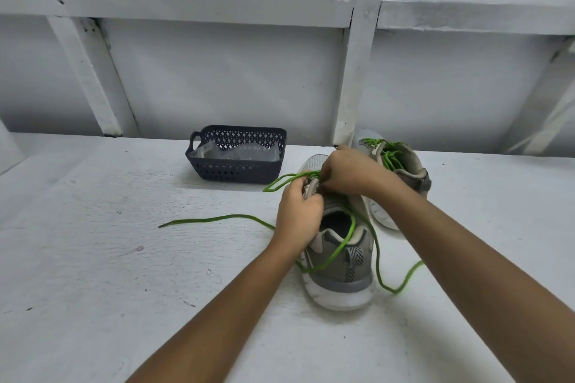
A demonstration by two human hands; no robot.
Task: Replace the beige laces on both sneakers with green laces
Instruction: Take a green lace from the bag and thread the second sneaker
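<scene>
— Why is everything spread out on the surface (93, 258) like that?

— Room to work. The white surface gives the long lace somewhere to trail without snagging. The basket (236, 169) sits at the back, well apart from my arms, with a clear plastic bag (236, 152) in it. I can't tell what the bag holds.

— And the two shoes?

— The near sneaker (342, 274) stands heel toward me, toe away, so the eyelets run straight out from my wrists. The far sneaker (410, 171) is parked just behind it on my right, touching or almost touching. It has green lacing through its eyelets, so I'd judge that one done, or close to it. I see no beige lace anywhere.

— What are your hands doing?

— My left hand (298, 214) is curled round the near sneaker's upper beside the tongue, gripping it so the shoe won't shift when I pull. My right hand (348, 172) is bunched over the toe end of the eyelets, fingertips pinching the green lace (214, 220) there. The exact eyelet is hidden under my fingers.

— Where does the lace run?

— A loop sticks out to the left of my fingers, one end lies flat across the surface on the left, and the other drapes over the collar and down past the heel on the right. My guess: this is the lowest rows, with most of the crossings ahead, and I should even up both ends first.
</scene>
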